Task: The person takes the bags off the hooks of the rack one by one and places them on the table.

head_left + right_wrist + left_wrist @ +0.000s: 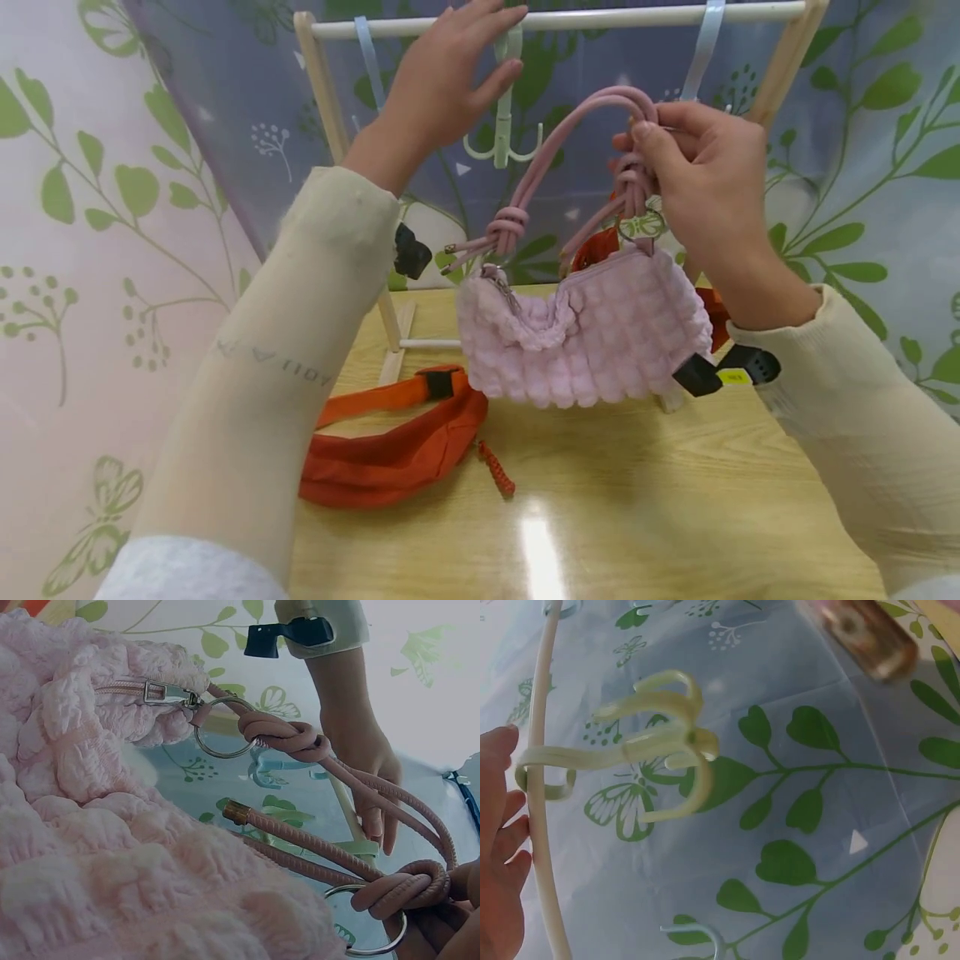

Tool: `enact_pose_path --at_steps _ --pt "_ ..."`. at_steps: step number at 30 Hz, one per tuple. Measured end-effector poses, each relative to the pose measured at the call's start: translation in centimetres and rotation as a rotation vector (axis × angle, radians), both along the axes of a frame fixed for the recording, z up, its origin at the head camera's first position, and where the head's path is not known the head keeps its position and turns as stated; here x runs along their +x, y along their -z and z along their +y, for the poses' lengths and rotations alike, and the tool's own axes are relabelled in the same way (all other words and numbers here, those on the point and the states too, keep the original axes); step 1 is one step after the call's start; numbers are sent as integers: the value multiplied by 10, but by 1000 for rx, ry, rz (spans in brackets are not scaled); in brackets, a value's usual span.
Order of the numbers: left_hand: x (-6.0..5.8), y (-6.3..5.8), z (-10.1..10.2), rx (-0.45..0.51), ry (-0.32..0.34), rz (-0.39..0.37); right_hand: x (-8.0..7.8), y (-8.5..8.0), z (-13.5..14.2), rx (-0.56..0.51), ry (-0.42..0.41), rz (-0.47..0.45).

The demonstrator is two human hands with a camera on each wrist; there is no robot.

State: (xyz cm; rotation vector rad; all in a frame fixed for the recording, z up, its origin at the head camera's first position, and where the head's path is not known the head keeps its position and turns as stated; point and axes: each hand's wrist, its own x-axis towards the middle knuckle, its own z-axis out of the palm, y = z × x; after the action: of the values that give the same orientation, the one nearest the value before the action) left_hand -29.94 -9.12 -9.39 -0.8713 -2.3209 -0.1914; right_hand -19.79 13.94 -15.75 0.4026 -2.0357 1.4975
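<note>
My right hand (708,171) grips the pink cord handle of a puffy pink handbag (600,342), pinching it near the knot at the bag's right end. The bag hangs in front of the rack, its zipped top sagging on the left. Up at the white rod (637,17), my left hand (450,79) has its fingers extended beside a pale green multi-prong hook (502,137). In the left wrist view the hook's loop (547,757) goes over the rod, with the left fingers right at the rod. Metal rings (225,735) join the knotted cords to the bag.
An orange waist bag (397,458) with a braided charm (495,471) lies on the wooden table (600,508), left of the pink bag. Light blue hooks (705,46) hang near both rod ends. More orange-red fabric (596,248) shows behind the pink bag.
</note>
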Motion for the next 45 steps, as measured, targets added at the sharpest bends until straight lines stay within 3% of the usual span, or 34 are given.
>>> enact_pose_path --at_steps 8,15,23,29,34,41,45 --pt "9 16 -13 65 79 45 9 4 -4 -21 -14 39" --pt "22 28 -17 94 120 1 12 9 -6 -36 -25 48" --pt "33 63 -20 238 321 65 15 19 -9 -52 -50 55" --pt "46 79 -20 304 381 -7 17 21 -7 -91 -82 74" --pt "57 89 -23 341 416 -51 20 22 -6 -72 -37 74" --pt "70 108 -27 365 442 -112 20 26 -10 -116 -102 69" --pt "77 120 -28 384 446 -160 22 29 -11 -62 -40 49"
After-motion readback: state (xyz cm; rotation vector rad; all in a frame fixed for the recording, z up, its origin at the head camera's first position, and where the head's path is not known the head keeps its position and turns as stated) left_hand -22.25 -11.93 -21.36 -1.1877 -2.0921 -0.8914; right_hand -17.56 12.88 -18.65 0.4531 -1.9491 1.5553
